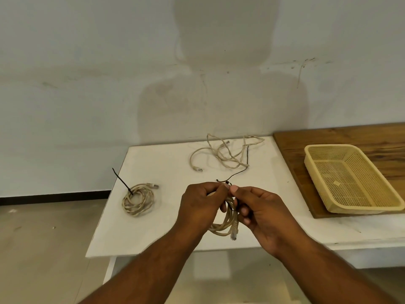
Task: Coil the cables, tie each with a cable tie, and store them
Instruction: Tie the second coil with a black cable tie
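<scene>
Closest to us, two bare hands meet over the front of the white worktop [171, 227]. The left hand [201, 202] has its fingers curled round the top of a looped cable [225, 227]. The loops hang down between the hands, and a plug [234, 233] dangles at the bottom. The right hand [260, 213] is curled too. Its thumb tip touches the left thumb, and together they pinch a thin black tie [232, 177] at the top of the loops. The tie's long tail runs away toward the back of the worktop. To the left, a tied cable [138, 201] lies flat in a round bundle, and its own dark tie [122, 181] sticks up at a slant. To the right, a yellow basket [315, 181] with little holes sits on a wooden board [328, 137]. Farther back, a loose cable [221, 154] lies in messy curls near the back edge, and behind it is the pale wall [87, 84].
</scene>
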